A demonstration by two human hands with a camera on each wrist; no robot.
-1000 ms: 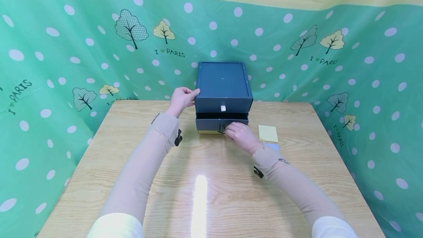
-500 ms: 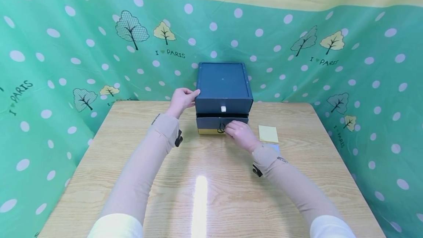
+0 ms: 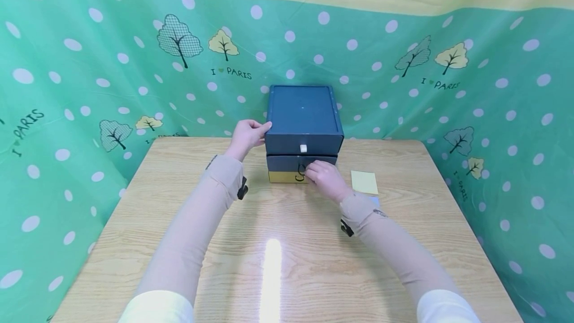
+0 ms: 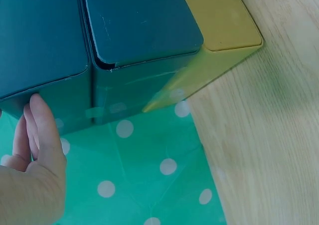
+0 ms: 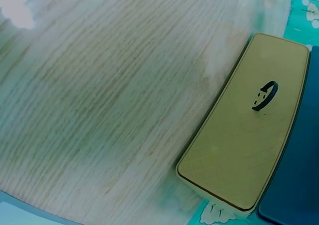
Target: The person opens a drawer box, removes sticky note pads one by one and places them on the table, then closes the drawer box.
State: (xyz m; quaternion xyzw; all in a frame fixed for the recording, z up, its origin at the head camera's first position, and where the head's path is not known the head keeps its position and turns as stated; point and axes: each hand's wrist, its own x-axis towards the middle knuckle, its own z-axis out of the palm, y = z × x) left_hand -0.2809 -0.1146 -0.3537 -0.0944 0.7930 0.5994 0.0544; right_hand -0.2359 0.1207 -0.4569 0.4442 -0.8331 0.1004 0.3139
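Fingers (image 4: 45, 122) (left hand (image 3: 245, 136), nearly straight) against upper blue box (image 3: 303, 108)

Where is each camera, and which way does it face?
Head: worn on the head, facing forward and down at the drawer cabinet; left hand, right hand and sleeves show.
Left wrist: worn there, facing the cabinet's left side; left hand shows.
Right wrist: worn there, facing tabletop and yellow drawer; no hand shows.
Both wrist views share the yellow drawer.

A green polka-dotted cloth (image 3: 300, 54) with printed trees (image 3: 222, 43) hangs around a wooden table (image 3: 336, 273) bearing bright glare (image 3: 272, 278).
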